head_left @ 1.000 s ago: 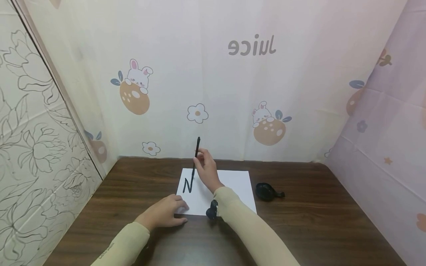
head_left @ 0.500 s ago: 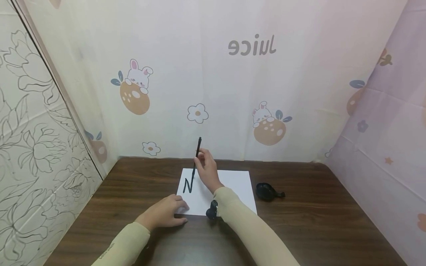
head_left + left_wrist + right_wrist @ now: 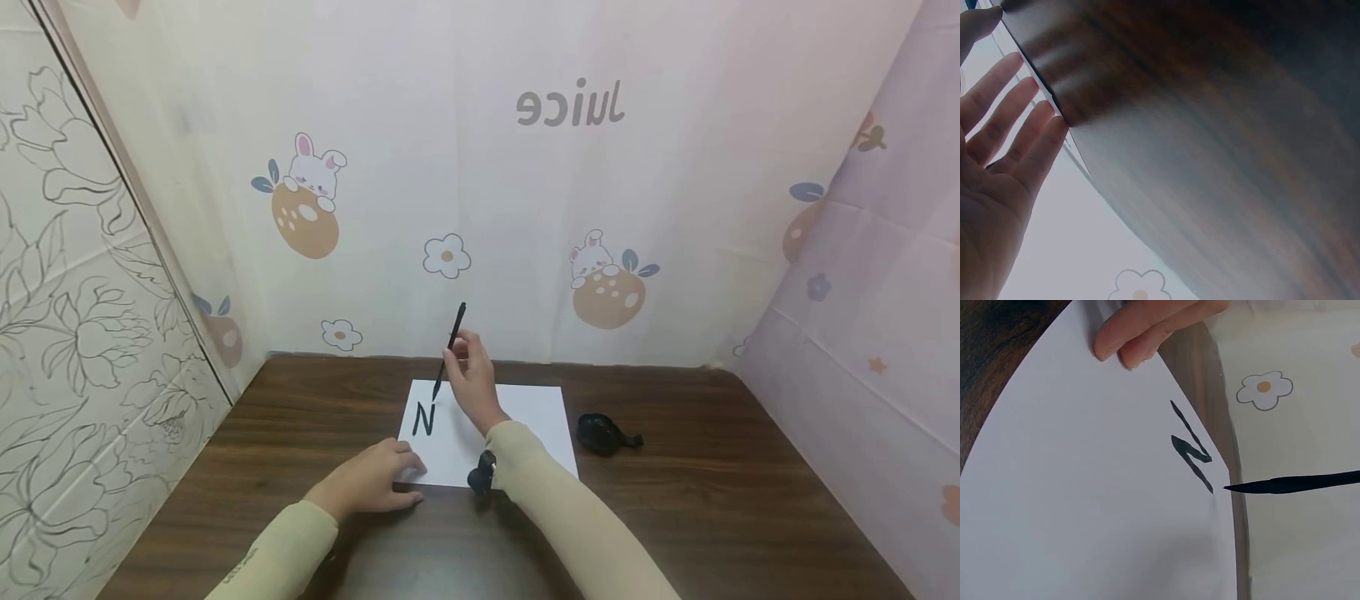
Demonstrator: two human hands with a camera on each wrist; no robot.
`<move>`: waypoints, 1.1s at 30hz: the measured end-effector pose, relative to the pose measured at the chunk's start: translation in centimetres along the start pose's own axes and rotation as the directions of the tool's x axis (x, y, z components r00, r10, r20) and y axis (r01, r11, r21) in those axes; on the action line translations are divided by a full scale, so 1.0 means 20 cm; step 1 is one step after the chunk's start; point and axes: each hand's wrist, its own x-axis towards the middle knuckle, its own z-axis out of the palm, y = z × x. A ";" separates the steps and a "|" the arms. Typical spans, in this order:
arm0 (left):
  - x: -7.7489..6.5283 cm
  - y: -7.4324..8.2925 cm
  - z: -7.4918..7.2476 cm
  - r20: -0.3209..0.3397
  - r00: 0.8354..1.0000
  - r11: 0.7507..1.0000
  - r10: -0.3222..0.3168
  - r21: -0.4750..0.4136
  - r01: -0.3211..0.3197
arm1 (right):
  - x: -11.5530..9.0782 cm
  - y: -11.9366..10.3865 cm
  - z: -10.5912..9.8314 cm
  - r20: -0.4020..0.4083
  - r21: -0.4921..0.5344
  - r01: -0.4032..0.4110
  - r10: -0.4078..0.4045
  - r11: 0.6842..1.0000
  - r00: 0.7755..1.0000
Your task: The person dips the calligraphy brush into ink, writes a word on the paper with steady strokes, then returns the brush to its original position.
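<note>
My right hand (image 3: 474, 387) holds a thin black writing brush (image 3: 457, 323) by its shaft, tilted with its upper end to the right. In the right wrist view the dark brush tip (image 3: 1254, 487) stands just off the upper end of a black N (image 3: 1190, 449) painted on a white sheet of paper (image 3: 1085, 462). At the sheet's near left corner, my left hand (image 3: 372, 477) lies with its fingertips on the paper and thumb on the table. The left wrist view has the fingers (image 3: 1007, 119) spread and loosely straight along the paper's edge.
To the right of the paper sits a small black dish (image 3: 598, 433) with a short handle. The dark wooden table (image 3: 697, 500) ends at a printed curtain (image 3: 510, 192) behind, with more patterned cloth on both sides.
The brush tip has come off the top of the N's last stroke. The right hand has shifted slightly right, tilting the brush further. The left hand stays put.
</note>
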 end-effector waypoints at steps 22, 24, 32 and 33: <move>0.00 0.00 0.00 -0.012 1.000 1.000 0.003 0.005 -0.003 | 0.02 0.01 -0.06 0.001 -0.033 -0.020 0.020 0.999 1.000; 0.00 0.00 0.00 -0.012 1.000 1.000 0.005 0.004 -0.005 | 0.02 0.01 -0.06 0.002 -0.037 -0.019 0.019 0.999 1.000; 0.00 0.00 0.00 -0.011 1.000 1.000 0.005 0.005 -0.005 | 0.01 0.03 -0.06 0.005 -0.041 -0.014 0.014 0.999 1.000; 0.00 0.00 0.00 -0.011 1.000 1.000 0.006 0.004 -0.005 | 0.00 0.03 -0.06 0.004 -0.041 -0.010 0.011 0.999 1.000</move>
